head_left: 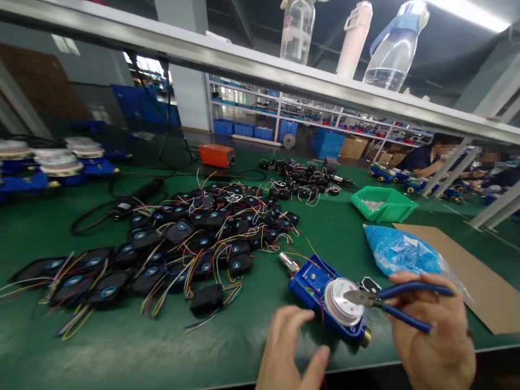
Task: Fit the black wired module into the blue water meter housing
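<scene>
A blue water meter [309, 281] with a round white dial [343, 300] lies on the green table near its front edge. Thin red and yellow wires come out of its open blue housing. My right hand [434, 330] grips blue-handled cutting pliers [400, 292], whose jaws point left over the dial. Just left of the meter's lower side, my left hand [290, 346] is held with thumb and fingers apart and nothing in it. A small black-and-white part [369, 284] shows behind the plier jaws.
Many black modules [179, 233] with coloured wires cover the table's left and middle. At right are a green bin [382, 205] of small metal pieces, a blue plastic bag [402, 252] and cardboard [475, 276]. A shelf [260, 59] with bottles crosses above. People sit far right.
</scene>
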{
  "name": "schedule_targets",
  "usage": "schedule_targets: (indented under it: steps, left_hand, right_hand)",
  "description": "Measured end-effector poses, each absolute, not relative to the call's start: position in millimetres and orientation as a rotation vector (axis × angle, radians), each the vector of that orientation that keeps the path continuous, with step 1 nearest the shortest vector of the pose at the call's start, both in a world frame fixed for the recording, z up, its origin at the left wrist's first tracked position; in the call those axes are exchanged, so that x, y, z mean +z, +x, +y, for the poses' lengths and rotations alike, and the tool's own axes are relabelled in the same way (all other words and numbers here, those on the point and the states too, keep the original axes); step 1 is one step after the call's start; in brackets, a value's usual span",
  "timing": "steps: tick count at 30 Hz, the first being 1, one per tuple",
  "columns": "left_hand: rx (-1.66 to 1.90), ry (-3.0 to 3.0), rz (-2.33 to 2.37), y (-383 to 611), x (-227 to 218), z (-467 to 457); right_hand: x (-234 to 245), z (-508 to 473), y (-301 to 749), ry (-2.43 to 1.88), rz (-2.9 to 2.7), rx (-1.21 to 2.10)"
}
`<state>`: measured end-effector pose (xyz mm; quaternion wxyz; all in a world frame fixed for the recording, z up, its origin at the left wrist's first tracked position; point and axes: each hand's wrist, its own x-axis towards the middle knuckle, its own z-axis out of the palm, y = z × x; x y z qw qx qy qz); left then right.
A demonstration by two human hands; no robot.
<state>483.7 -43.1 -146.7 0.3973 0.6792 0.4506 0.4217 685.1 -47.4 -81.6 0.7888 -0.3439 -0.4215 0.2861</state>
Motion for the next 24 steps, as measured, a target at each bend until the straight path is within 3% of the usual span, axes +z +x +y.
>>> schedule_targets:
  steps: [4,11,24]
  left_hand:
    - [1.038,1.403,1.358,494,-150,-4]
    - [0.729,1.659,0.994,501,-143,70]
    - [0.538,1.605,0.66,489,-147,103]
  right_hand:
    - [-73,-12,687,-0.813,-1.221,0.622]
    - [-80,48,692,-0.808,-1.617,0.701]
    - [-103,60,693,-0.91,-1.484,0.777]
